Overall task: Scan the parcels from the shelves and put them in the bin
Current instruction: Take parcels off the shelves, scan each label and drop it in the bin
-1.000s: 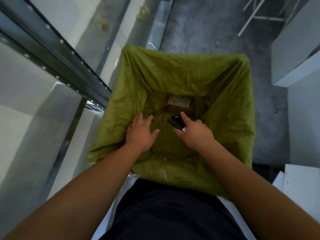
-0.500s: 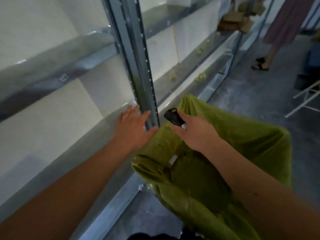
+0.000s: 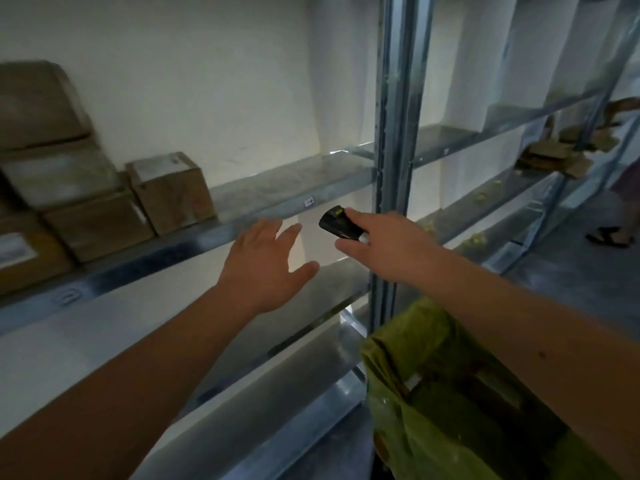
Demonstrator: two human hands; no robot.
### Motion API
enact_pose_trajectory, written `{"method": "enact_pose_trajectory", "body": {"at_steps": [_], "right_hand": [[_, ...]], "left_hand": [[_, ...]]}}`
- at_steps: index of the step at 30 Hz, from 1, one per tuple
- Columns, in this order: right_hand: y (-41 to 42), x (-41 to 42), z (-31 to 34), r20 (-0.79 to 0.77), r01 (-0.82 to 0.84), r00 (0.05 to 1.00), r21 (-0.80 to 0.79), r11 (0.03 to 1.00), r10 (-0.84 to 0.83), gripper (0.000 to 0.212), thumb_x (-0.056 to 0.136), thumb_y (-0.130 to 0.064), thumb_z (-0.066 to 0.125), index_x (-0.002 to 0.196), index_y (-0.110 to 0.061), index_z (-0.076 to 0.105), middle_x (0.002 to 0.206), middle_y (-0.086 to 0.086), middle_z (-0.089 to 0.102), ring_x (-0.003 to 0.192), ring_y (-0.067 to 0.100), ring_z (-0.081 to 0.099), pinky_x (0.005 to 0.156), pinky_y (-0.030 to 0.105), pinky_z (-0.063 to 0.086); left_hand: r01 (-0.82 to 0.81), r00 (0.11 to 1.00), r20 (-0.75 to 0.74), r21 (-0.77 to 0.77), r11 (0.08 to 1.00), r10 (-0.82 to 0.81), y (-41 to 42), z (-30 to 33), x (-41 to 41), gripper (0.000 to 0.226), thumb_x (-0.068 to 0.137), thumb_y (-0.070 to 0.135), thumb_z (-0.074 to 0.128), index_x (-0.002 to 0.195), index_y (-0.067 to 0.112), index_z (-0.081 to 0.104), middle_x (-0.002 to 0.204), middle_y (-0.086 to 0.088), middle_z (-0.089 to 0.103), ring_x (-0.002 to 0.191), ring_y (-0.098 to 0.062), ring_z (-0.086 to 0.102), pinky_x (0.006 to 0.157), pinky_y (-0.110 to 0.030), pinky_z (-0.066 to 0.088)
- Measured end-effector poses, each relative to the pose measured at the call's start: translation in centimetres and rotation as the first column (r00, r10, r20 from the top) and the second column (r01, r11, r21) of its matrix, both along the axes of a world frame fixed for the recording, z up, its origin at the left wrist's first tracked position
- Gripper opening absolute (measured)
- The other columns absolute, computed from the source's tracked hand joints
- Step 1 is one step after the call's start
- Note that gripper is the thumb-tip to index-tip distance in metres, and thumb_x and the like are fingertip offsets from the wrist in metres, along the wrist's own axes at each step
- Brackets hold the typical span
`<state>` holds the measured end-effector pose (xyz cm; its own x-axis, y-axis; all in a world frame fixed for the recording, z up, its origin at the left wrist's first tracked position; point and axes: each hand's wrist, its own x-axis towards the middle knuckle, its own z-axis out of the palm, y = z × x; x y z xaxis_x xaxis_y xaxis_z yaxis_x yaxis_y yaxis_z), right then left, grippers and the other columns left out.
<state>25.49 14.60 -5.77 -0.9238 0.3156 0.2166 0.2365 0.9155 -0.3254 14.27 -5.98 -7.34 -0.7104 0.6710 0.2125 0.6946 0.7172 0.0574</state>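
Several brown cardboard parcels [image 3: 169, 192] sit stacked at the far left of the shelf [image 3: 277, 188], so scanning looks far from finished; the green-lined bin [image 3: 450, 393] stands near right. The left hand [image 3: 266, 265] reaches out empty, fingers spread wide; the right hand [image 3: 384, 244] grips a black scanner [image 3: 337, 221].

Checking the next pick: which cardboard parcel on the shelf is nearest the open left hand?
The small, roughly cubic box at the right end of the row. It stands closest to the left hand; the other parcels are stacked farther left.
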Motion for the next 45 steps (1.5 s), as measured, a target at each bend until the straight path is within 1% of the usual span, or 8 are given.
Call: {"method": "enact_pose_trajectory", "body": {"at_steps": [8,14,21,30,33,36,40,45], "right_hand": [[-6.6,-1.8,2.7,-0.108,-0.139,0.985,-0.070,0.988,0.131,0.063,0.098,-0.067,0.050,0.155,-0.042,0.040,0.126,0.002,0.065,0.099,0.019,0.061,0.080,0.035,0.051],[-8.9,-5.4,5.3,-0.121,-0.200,0.974,-0.043,0.979,0.193,0.069,0.097,-0.070,0.049,0.158,-0.041,0.035,0.137,0.002,0.063,0.113,0.025,0.062,0.095,0.042,0.054],[-7.9,-11.4,8.3,-0.113,-0.283,0.952,0.037,0.958,0.286,0.059,0.096,-0.067,0.051,0.146,-0.037,0.047,0.119,0.004,0.067,0.098,0.024,0.061,0.082,0.038,0.052],[-5.9,-17.7,9.4,-0.086,-0.389,0.915,0.075,0.918,0.395,0.060,0.100,-0.062,0.051,0.151,-0.031,0.046,0.134,0.004,0.064,0.110,0.025,0.061,0.085,0.037,0.050],[-4.8,-19.8,9.4,-0.078,-0.415,0.904,0.064,0.907,0.419,0.060,0.099,-0.063,0.051,0.150,-0.031,0.048,0.133,0.003,0.065,0.108,0.024,0.062,0.088,0.039,0.052],[-3.7,-21.4,9.3,-0.062,-0.443,0.893,0.065,0.894,0.446,0.056,0.099,-0.063,0.052,0.146,-0.031,0.051,0.129,0.003,0.066,0.101,0.022,0.061,0.079,0.035,0.048],[-2.4,-22.9,9.0,-0.057,-0.458,0.887,0.035,0.888,0.459,0.059,0.099,-0.063,0.052,0.149,-0.032,0.049,0.132,0.003,0.065,0.104,0.022,0.061,0.082,0.035,0.050],[-1.6,-24.2,8.7,-0.043,-0.467,0.883,0.015,0.884,0.467,0.065,0.099,-0.063,0.053,0.154,-0.029,0.045,0.141,0.003,0.061,0.114,0.024,0.061,0.088,0.034,0.050]], "left_hand": [[-0.110,0.992,-0.049,0.049,0.993,0.112,-8.3,3.8,0.1,0.083,0.097,0.075,0.041,0.165,0.031,0.022,0.173,-0.005,0.020,0.160,-0.028,0.011,0.129,-0.049,0.014],[-0.223,0.970,-0.074,0.100,0.970,0.230,-11.2,7.2,-1.7,0.086,0.095,0.075,0.046,0.163,0.027,0.027,0.171,-0.005,0.025,0.158,-0.028,0.018,0.128,-0.047,0.020],[-0.335,0.934,-0.094,0.103,0.936,0.345,-10.7,9.8,-3.7,0.096,0.093,0.073,0.054,0.166,0.023,0.016,0.172,-0.009,0.019,0.158,-0.030,0.018,0.125,-0.050,0.024],[-0.466,0.885,0.028,0.118,0.877,0.466,-7.0,10.8,-7.5,0.096,0.094,0.066,0.059,0.166,0.020,0.015,0.167,-0.016,0.025,0.151,-0.037,0.030,0.122,-0.052,0.033],[-0.565,0.824,0.104,0.108,0.818,0.556,-6.1,10.3,-9.3,0.095,0.089,0.071,0.060,0.162,0.021,0.025,0.165,-0.018,0.025,0.145,-0.040,0.038,0.117,-0.053,0.041],[-0.616,0.787,0.108,0.096,0.782,0.607,-4.8,10.3,-10.1,0.086,0.084,0.073,0.057,0.150,0.020,0.044,0.153,-0.014,0.042,0.134,-0.036,0.046,0.111,-0.050,0.046],[-0.619,0.785,0.092,0.083,0.781,0.613,-3.4,11.1,-10.6,0.071,0.092,0.071,0.052,0.138,0.017,0.058,0.139,-0.012,0.059,0.124,-0.032,0.055,0.106,-0.045,0.049],[-0.661,0.750,0.135,0.106,0.743,0.648,-3.1,12.6,-11.3,0.061,0.101,0.062,0.048,0.139,0.015,0.058,0.139,-0.010,0.060,0.123,-0.029,0.058,0.112,-0.046,0.044]]}}
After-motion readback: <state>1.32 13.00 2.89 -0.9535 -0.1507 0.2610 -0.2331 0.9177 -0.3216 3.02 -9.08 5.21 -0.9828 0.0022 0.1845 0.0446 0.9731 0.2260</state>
